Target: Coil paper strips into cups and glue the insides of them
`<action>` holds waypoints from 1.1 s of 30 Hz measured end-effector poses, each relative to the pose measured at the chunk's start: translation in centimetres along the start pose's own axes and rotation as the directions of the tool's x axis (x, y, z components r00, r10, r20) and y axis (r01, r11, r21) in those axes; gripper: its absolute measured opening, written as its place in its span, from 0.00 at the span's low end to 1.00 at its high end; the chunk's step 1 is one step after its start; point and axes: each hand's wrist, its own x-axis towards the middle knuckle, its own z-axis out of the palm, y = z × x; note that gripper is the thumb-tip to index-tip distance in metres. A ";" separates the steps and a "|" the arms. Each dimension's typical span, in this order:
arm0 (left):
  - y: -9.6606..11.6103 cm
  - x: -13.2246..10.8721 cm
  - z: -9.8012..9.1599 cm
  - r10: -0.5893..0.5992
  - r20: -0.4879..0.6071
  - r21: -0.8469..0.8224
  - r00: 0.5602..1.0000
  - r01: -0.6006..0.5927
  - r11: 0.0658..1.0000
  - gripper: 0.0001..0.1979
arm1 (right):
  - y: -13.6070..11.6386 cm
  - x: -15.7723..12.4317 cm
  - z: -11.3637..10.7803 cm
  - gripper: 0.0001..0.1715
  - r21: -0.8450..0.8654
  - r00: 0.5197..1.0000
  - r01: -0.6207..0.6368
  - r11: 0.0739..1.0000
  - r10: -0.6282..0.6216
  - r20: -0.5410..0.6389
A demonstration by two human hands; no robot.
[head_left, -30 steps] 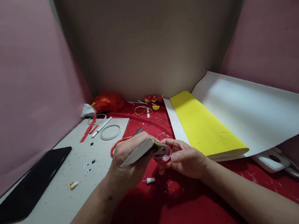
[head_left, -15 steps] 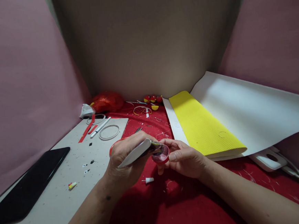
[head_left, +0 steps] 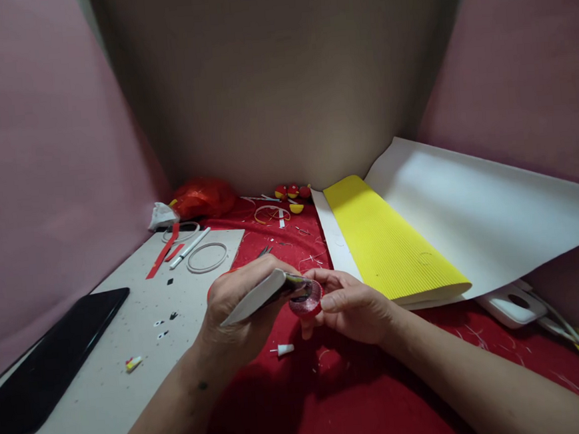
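My left hand [head_left: 242, 291] is closed around a glue tube [head_left: 256, 298], its wide white end pointing back toward me. The tube's front end reaches into a small red ribbed cup [head_left: 312, 307], and its very tip is hard to make out. Pinched between the thumb and fingers of my right hand [head_left: 351, 306], the cup tilts with its opening toward the tube. A small white cap with a thin pin [head_left: 284, 350] lies on the red cloth [head_left: 294, 404] below my hands. Just behind my left hand, dark pointed blades [head_left: 265, 252] show, partly hidden.
On the left, a grey board [head_left: 103, 392] carries a black phone [head_left: 55, 362], paper coils [head_left: 206, 257], red strips [head_left: 162, 254] and a white pen [head_left: 190, 247]. Small red-and-yellow figures [head_left: 292, 191] stand at the back. Yellow corrugated sheet [head_left: 392, 242] and white paper [head_left: 479, 209] lie right.
The whole view has shifted slightly, so everything sits a little further left. Both hands keep their hold on the tube and cup, with hardly any movement between them.
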 end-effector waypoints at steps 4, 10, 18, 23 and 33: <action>-0.1 -0.1 0.1 0.023 -0.011 -0.051 1.000 -0.023 0.998 0.05 | 0.0 0.0 -0.1 0.18 -0.003 1.000 0.003 1.000 -0.003 0.000; -0.1 -0.2 0.0 0.016 -0.023 -0.042 1.000 -0.017 0.999 0.03 | 0.0 0.0 -0.1 0.17 -0.018 1.000 0.005 1.000 -0.004 0.013; 0.0 -0.1 -0.1 0.059 -0.072 -0.040 0.996 -0.062 0.997 0.07 | 0.1 0.0 -0.3 0.18 -0.001 1.000 0.008 1.000 -0.008 0.016; -0.1 0.0 -0.3 0.074 -0.063 0.028 0.995 -0.073 0.997 0.04 | 0.0 0.0 -0.2 0.18 0.002 1.000 0.006 1.000 -0.006 0.013; -0.3 0.0 -0.1 0.001 -0.129 0.066 0.992 0.008 0.998 0.03 | -0.1 0.3 -0.3 0.18 -0.001 1.000 0.009 1.000 -0.009 0.008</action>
